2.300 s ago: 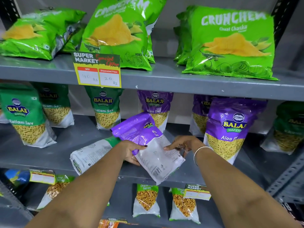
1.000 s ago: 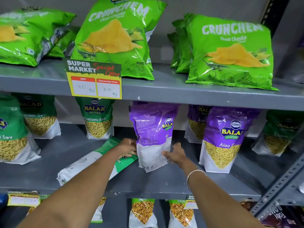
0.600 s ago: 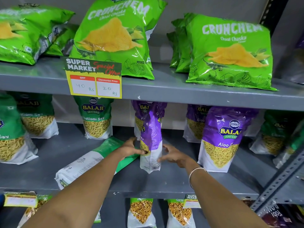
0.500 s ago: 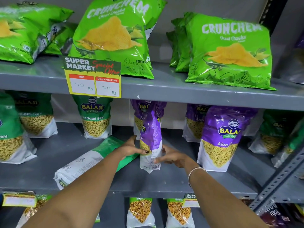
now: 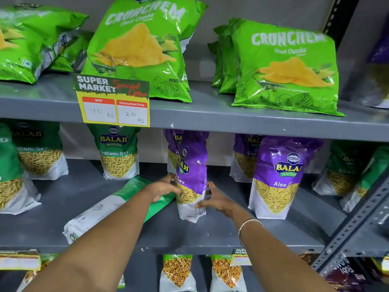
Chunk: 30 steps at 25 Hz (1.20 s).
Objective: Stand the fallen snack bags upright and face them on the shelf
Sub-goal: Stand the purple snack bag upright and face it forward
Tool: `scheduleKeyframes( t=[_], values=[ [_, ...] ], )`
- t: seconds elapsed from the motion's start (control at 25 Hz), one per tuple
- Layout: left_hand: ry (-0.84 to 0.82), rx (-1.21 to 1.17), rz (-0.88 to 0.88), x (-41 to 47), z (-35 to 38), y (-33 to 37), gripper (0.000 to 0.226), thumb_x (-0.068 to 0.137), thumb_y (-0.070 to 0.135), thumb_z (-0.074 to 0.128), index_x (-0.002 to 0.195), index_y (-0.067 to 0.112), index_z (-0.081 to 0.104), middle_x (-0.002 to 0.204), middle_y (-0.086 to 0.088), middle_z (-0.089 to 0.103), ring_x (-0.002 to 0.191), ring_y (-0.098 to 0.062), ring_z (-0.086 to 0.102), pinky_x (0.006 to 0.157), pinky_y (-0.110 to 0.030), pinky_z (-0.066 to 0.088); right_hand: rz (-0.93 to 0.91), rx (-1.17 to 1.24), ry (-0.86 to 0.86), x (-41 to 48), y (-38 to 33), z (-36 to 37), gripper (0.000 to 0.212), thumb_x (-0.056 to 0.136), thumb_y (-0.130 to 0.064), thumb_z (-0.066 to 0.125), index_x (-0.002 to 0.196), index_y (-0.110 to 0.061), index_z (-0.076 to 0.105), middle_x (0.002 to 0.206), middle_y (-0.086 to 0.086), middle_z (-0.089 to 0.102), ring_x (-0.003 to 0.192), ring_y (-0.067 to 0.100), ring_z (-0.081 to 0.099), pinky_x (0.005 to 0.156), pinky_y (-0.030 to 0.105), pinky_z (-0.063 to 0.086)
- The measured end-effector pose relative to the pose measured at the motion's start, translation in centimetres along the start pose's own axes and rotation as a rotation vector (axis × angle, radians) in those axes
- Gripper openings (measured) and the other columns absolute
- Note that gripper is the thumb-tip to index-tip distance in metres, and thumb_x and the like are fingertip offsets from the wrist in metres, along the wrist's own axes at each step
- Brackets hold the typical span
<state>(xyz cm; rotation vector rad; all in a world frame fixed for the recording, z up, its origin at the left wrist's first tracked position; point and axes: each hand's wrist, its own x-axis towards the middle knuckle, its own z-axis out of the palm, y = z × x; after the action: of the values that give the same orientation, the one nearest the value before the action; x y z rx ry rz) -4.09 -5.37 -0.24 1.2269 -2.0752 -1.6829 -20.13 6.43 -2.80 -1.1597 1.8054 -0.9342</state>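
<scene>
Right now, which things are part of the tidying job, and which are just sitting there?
Part of the job:
purple bag held by left hand and right hand
fallen green bag
middle shelf

Just there:
Crunchem chip bags
price tag
standing purple bag

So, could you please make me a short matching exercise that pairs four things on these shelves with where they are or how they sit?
Things:
1. purple Aloo Sev bag
2. green-topped bag
3. price tag
4. Crunchem bag

States:
A. clipped to the top shelf's front edge
B. lying flat on the middle shelf
C. standing on the top shelf, right side
D. upright between the left hand and right hand, front turned partly leftward

Pairs: 1-D, 2-B, 3-A, 4-C
</scene>
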Motion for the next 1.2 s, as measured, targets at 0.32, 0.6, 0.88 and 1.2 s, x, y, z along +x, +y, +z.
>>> scheduleKeyframes(
  t=[0.32,0.6,0.88,1.2],
  values=[
    [0.071,-0.035,0.023,1.0,-0.1,-0.5,0.083,0.078,-0.011,0.063,0.147,0.005,0.019,0.080,-0.002,0.057,0.102,-0.018,0.049,0.099,-0.032,0.034,0.019,0.095,0.070,0.4,1.3,-2.8,0.060,0.078,0.016,0.059,0.131,0.002,0.036,0.100,0.010,0.056,0.061,0.002,0.052,0.037,0.008,0.039],
    [0.201,0.039,0.032,1.1,0.4,-0.8,0.067,0.066,0.007,0.080,0.116,0.010,0.036,0.132,-0.012,0.050,0.123,-0.027,0.048,0.098,-0.031,0.040,-0.096,0.310,-0.015,0.6,0.8,-1.6,0.066,0.064,0.001,0.078,0.124,-0.002,0.052,0.121,0.014,0.065,0.107,0.028,0.065,0.087,0.028,0.057],
    [0.109,-0.084,0.140,0.2,0.3,-1.9,0.061,0.068,-0.007,0.075,0.119,0.009,0.045,0.109,-0.005,0.058,0.113,-0.022,0.054,0.089,-0.029,0.045,-0.112,0.342,0.123,1.5,1.5,-2.1,0.068,0.065,0.004,0.078,0.125,0.004,0.046,0.126,0.023,0.061,0.116,0.036,0.059,0.093,0.039,0.055],
    [0.167,-0.043,0.125,-0.8,-0.3,-2.2,0.054,0.072,-0.007,0.071,0.122,-0.001,0.051,0.111,-0.008,0.060,0.105,-0.017,0.054,0.089,-0.028,0.042,-0.100,0.299,0.060,1.6,0.6,-1.5,0.060,0.073,0.008,0.071,0.127,0.003,0.046,0.122,0.019,0.061,0.091,0.014,0.063,0.060,0.011,0.056]
  ],
)
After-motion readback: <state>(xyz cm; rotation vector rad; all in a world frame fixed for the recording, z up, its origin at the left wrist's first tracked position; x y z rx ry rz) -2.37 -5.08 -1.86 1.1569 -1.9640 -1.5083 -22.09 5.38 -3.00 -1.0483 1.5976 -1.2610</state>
